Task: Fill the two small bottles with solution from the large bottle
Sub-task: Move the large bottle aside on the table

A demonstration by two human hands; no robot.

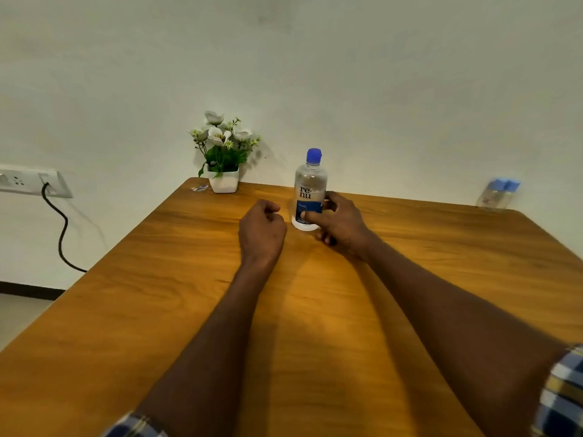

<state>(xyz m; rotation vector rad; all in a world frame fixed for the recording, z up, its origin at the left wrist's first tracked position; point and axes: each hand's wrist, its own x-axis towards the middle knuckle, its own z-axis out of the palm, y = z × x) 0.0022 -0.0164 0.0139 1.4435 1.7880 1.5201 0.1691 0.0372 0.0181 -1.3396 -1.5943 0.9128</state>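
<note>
The large clear bottle (309,190), with a blue cap and a blue and white label, stands upright on the wooden table (157,294) near its far edge. My right hand (339,220) wraps around the bottle's lower part, thumb on the label. Just left of the bottle, my left hand (262,228) rests as a loose fist with nothing in it. Two small clear bottles (498,193) with blue caps stand close together at the table's far right corner, blurred.
A white pot of artificial white flowers (223,152) stands at the far edge, left of the large bottle. A small wrapper (199,188) lies beside the pot. A wall socket with a black cable (60,228) is off to the left.
</note>
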